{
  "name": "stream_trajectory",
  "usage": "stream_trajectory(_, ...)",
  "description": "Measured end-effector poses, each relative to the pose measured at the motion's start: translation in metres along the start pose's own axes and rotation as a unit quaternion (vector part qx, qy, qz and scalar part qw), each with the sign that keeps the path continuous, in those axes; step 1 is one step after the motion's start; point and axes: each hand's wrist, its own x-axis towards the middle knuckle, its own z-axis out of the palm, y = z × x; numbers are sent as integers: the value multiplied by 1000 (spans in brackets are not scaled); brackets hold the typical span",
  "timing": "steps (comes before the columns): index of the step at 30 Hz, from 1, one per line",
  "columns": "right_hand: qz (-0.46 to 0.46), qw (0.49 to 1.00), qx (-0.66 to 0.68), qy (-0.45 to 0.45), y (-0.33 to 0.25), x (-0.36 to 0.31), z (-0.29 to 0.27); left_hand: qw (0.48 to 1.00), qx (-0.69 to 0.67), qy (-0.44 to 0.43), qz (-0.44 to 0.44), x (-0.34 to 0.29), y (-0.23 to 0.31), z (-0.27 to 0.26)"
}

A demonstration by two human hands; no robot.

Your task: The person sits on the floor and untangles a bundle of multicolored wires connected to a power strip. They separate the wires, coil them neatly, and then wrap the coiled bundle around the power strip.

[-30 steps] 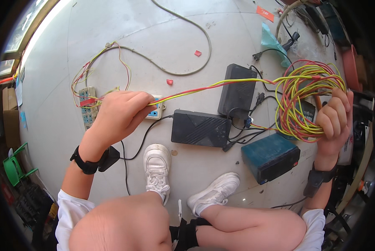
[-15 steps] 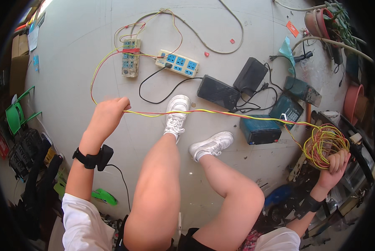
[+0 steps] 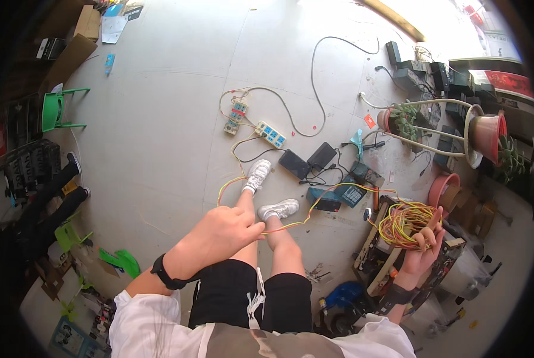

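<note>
A bundle of red and yellow twisted wire (image 3: 403,225) is coiled in my right hand (image 3: 423,249), whose fingers curl around its right side. From the coil a slack strand droops leftward over my shoes to my left hand (image 3: 224,231), which is closed on it at the height of my shorts. Past the left hand the wire loops up along the floor to a worn power strip (image 3: 236,117) with red tape around it. Beside that strip lies a second, cream power strip (image 3: 270,135) with blue sockets and a black plug in it.
Black power adapters (image 3: 293,163) and teal battery packs (image 3: 351,191) lie on the floor ahead. A plant stand (image 3: 473,136) with pots is at the right. An open toolbox (image 3: 379,262) sits below the coil, and a green chair (image 3: 58,111) stands far left.
The view has risen and widened. My left hand has come in toward my body and rightward, closer to the coil. The strand between my hands has gone from taut to sagging.
</note>
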Motion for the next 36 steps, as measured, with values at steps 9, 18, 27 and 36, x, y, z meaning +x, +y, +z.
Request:
stream_trajectory(9,-20,972,-192,-131,57,-12,169,979,-73,-186,-35,-70,62,-74)
stream_trajectory(18,-57,989,-91,-104,10,-6,220,965,-30,-187,-180,-157,60,-46)
stream_trajectory(27,169,924,-147,-311,33,-53,253,925,-210,313,-44,48,169,-13)
stream_trajectory(36,230,908,-50,-345,-34,-29,246,855,-279,406,-162,80,182,45)
